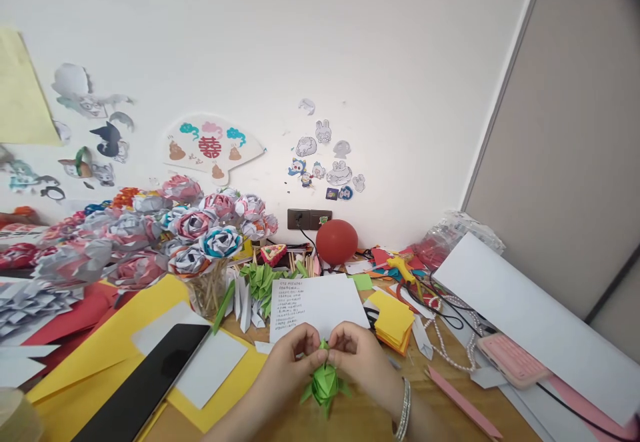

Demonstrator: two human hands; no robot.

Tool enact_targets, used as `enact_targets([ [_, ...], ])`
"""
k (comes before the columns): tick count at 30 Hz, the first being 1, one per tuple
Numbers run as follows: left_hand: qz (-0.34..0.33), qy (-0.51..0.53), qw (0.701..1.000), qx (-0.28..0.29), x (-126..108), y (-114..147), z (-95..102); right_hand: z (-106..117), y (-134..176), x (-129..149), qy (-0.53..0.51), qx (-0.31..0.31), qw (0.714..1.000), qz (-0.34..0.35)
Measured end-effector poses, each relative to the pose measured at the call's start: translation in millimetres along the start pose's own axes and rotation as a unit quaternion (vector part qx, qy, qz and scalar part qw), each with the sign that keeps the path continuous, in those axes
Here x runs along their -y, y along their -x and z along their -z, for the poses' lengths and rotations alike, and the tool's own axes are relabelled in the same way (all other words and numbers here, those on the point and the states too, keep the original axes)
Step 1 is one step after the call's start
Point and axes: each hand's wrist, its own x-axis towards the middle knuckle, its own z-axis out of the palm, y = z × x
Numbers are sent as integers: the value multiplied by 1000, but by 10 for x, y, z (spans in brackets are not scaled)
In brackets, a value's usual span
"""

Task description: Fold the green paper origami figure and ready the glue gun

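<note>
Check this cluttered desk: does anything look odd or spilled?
The rounded red balloon near the white wall looks mildly odd among paper crafts. I see no spill, and the green folded-paper piece in the left hand and right hand looks undamaged.

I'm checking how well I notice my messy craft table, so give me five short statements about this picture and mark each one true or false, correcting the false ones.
1. The left hand and right hand pinch the green folded paper piece. True.
2. The bracelet is worn on the left. False: it is worn on the right wrist.
3. The black slab lies partly over yellow paper. True.
4. The balloon is blue. False: it is red.
5. The handwritten sheet lies beyond the hands, toward the wall. True.
</note>
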Motion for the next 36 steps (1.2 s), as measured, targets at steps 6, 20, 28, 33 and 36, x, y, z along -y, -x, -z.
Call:
enact_targets([
  [6,25,17,999,23,217,-46,10,-9,-4,-104,27,-2,999,-19],
  [20,57,2,998,5,181,-62,32,-67,24,-41,116,-73,990,-15],
  [28,59,-40,997,15,106,-39,47,-43,27,-43,169,-69,983,-2],
  [33,44,-88,995,-17,115,-6,12,-58,36,-8,202,-81,976,10],
  [36,37,-104,993,-34,137,11,-22,-28,26,-7,191,-60,980,6],
])
